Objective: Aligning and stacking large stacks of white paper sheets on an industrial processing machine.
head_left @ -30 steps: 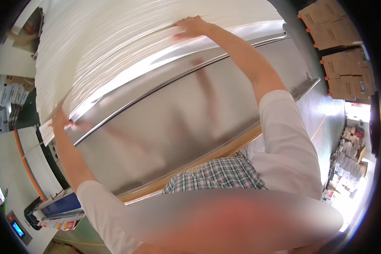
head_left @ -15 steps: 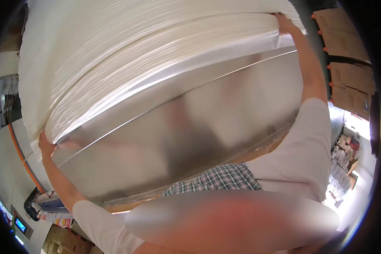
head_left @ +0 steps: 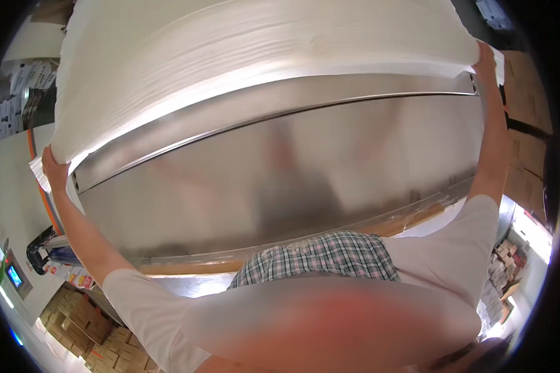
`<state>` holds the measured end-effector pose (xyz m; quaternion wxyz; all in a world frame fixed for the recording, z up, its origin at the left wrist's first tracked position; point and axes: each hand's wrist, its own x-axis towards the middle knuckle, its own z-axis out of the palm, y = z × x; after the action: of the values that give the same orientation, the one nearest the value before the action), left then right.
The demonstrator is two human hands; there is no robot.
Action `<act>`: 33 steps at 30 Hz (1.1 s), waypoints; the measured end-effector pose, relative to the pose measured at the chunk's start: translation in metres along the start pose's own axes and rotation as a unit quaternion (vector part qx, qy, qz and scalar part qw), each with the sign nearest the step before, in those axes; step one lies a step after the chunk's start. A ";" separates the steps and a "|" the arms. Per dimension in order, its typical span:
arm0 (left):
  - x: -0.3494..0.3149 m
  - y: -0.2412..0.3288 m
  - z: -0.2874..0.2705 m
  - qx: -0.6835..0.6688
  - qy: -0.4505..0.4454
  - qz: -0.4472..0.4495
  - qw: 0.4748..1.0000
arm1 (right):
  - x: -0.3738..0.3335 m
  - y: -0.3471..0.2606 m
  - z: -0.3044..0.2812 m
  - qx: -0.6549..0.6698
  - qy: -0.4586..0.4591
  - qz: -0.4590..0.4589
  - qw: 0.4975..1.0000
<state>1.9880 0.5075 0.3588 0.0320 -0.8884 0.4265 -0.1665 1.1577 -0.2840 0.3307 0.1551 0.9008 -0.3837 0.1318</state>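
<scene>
A wide, thin white sheet (head_left: 261, 37) stretches across the far side of a shiny metal surface (head_left: 367, 137). I cannot tell whether it is cloth or film. At its left edge my left hand (head_left: 55, 169) is closed on the sheet, and a loose corner sticks out beyond the fingers. My right hand (head_left: 486, 61) grips the opposite edge, where a small flap hangs past it. Between both hands the near border runs in a gentle curve. A straight seam crosses the metal below that border, and my blurred reflection shows in it.
Cardboard boxes (head_left: 525, 87) stand at the right, with more cartons (head_left: 74, 317) stacked at lower left. A small lit screen (head_left: 14, 275) and an orange strip (head_left: 46, 199) are on the left. Checked cloth (head_left: 317, 255) covers my front at the near edge.
My left hand has gone up and left, and my right hand outward and slightly down. The white sheet has spread wider, its bunched folds now smoother and flatter.
</scene>
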 end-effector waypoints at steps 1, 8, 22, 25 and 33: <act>0.006 0.004 -0.012 -0.002 0.007 0.001 1.000 | -0.003 0.018 -0.017 -0.019 0.009 -0.010 1.000; -0.080 -0.010 -0.091 -0.037 0.008 0.004 0.999 | -0.085 0.025 -0.078 -0.023 0.003 -0.028 0.999; -0.333 0.060 -0.069 -0.011 -0.131 -0.103 0.986 | -0.311 -0.064 -0.098 -0.026 -0.202 0.037 0.978; -0.353 0.052 -0.057 0.005 -0.170 -0.132 0.976 | -0.322 -0.070 -0.092 -0.051 -0.235 0.024 0.970; -0.293 0.037 -0.073 -0.002 -0.413 -0.108 0.904 | -0.240 -0.090 -0.118 -0.067 -0.372 -0.115 0.918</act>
<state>1.7666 0.7149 0.3420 0.1853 -0.9182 0.2773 0.2140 1.0490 -0.0238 0.3369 0.0755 0.9102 -0.3151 -0.2581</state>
